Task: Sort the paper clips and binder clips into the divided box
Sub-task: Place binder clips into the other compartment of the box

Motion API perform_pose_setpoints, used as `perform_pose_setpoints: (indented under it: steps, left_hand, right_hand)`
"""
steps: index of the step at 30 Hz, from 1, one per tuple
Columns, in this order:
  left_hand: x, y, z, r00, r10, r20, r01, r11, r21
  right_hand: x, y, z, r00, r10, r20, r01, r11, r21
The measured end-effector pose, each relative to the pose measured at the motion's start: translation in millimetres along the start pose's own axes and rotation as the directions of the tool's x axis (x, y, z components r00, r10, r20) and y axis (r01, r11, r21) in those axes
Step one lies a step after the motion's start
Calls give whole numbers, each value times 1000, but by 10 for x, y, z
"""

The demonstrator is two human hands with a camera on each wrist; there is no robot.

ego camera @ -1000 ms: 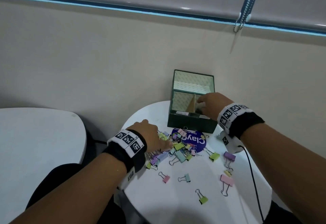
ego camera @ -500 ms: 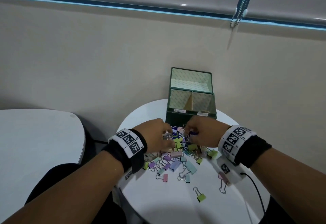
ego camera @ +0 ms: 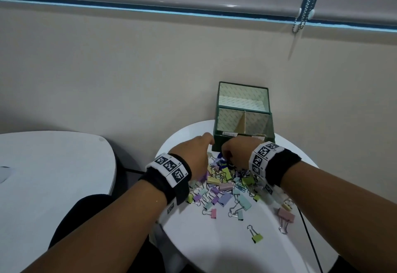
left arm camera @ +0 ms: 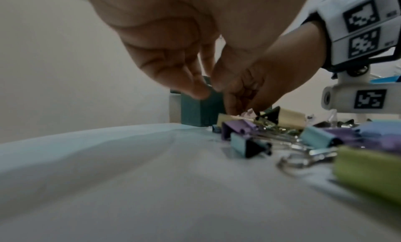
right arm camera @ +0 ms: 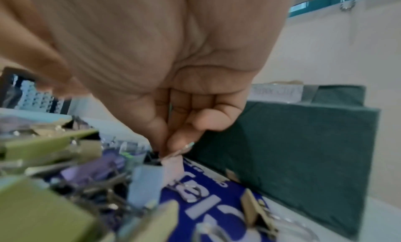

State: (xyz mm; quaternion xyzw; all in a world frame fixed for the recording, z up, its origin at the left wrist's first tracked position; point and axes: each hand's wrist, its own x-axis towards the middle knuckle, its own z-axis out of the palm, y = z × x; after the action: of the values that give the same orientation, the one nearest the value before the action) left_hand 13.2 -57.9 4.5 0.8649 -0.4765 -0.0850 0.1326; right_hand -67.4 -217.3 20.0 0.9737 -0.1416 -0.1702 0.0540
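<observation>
Lone green binder clip (ego camera: 257, 237) nearest on the round white table (ego camera: 214, 251); beyond it the pile of binder clips (ego camera: 223, 186); left hand (ego camera: 193, 154) over pile's far edge, fingers curled, hold cannot tell; right hand (ego camera: 236, 152) pinches a pink binder clip (right arm camera: 173, 163) by its wire handle; divided box (ego camera: 242, 141) just behind both hands, lid up against wall.

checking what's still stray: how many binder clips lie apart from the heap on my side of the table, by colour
pink binder clips: 2
mint binder clip: 1
green binder clip: 1
total: 4
A yellowish clip is partly hidden and is not counted.
</observation>
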Motion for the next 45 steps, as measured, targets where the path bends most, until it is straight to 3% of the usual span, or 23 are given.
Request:
perform_pose_setpoints:
  steps: [2, 4, 9, 11, 15, 17, 20, 21, 24, 26, 31, 35, 37, 38, 39, 40, 41, 42, 43, 44, 45]
  left_hand:
    - [-19, -27, -27, 999, -17, -37, 17, 1000, 5]
    - [-45, -46, -32, 1000, 1, 8, -2, 999, 36]
    - [-111, 34, 11, 963, 210, 167, -214, 977, 11]
    - [-111, 64, 33, 946, 236, 222, -254, 966, 56]
    - [-69, 38, 60, 964, 160, 212, -186, 976, 113]
    - [-60, 23, 54, 974, 154, 168, -176, 977, 123]
    - [-76, 68, 73, 946, 292, 139, -302, 951, 59]
    - [-76, 104, 85, 928, 346, 139, -354, 934, 43]
    - [-37, 220, 151, 887, 429, 173, -447, 891, 82]
    - [2, 255, 197, 878, 447, 172, -472, 867, 156]
    - [11, 255, 171, 925, 364, 110, -380, 903, 199]
    - [-16, 289, 155, 931, 351, 102, -362, 923, 129]
    - [-37, 300, 165, 921, 359, 148, -374, 923, 87]
    - [-43, 301, 169, 916, 365, 167, -383, 919, 92]
    - [-43, 300, 169, 915, 363, 177, -385, 916, 110]
    - [-38, 297, 169, 918, 355, 179, -380, 915, 134]
    - [-32, 293, 168, 923, 343, 173, -370, 916, 158]
    - [-25, 289, 164, 930, 329, 166, -356, 918, 176]
    - [-20, 285, 160, 934, 318, 161, -345, 920, 188]
    - [-12, 284, 160, 935, 317, 159, -344, 918, 196]
    - [-2, 280, 166, 932, 325, 161, -354, 913, 201]
  right_hand:
    - [-20, 28, 33, 1000, 18, -24, -18, 1000, -8]
    - [-19, 50, 62, 998, 46, -31, -47, 999, -6]
    - [30, 70, 98, 994, 104, 17, -105, 993, 60]
    - [11, 69, 119, 996, 89, 23, -91, 990, 103]
    - [-139, 124, 142, 993, 85, -85, -67, 977, 203]
    - [-271, 202, 106, 979, 123, -165, -56, 931, 359]
    - [-528, 365, 62, 944, 215, -251, 13, 734, 679]
    - [-624, 412, 57, 937, 242, -251, 52, 616, 786]
    - [-871, 492, 60, 935, 281, -217, 184, 139, 973]
    - [-943, 514, 95, 935, 296, -196, 220, -50, 974]
    - [-956, 545, 281, 942, 315, -118, 210, -277, 938]
    - [-942, 567, 355, 962, 260, -85, 231, -604, 762]
    - [-918, 586, 351, 969, 233, -86, 228, -693, 684]
    - [-899, 590, 341, 971, 229, -71, 213, -689, 693]
    - [-869, 596, 336, 970, 241, -42, 188, -625, 758]
    - [-856, 587, 317, 964, 264, -24, 152, -475, 867]
    - [-850, 562, 298, 957, 288, -31, 96, -215, 972]
    - [-857, 516, 269, 957, 283, -65, 32, 122, 992]
    - [-863, 451, 241, 965, 236, -112, -5, 445, 895]
    - [-866, 366, 220, 979, 153, -138, -2, 677, 736]
    - [-863, 272, 210, 988, 77, -130, 14, 808, 589]
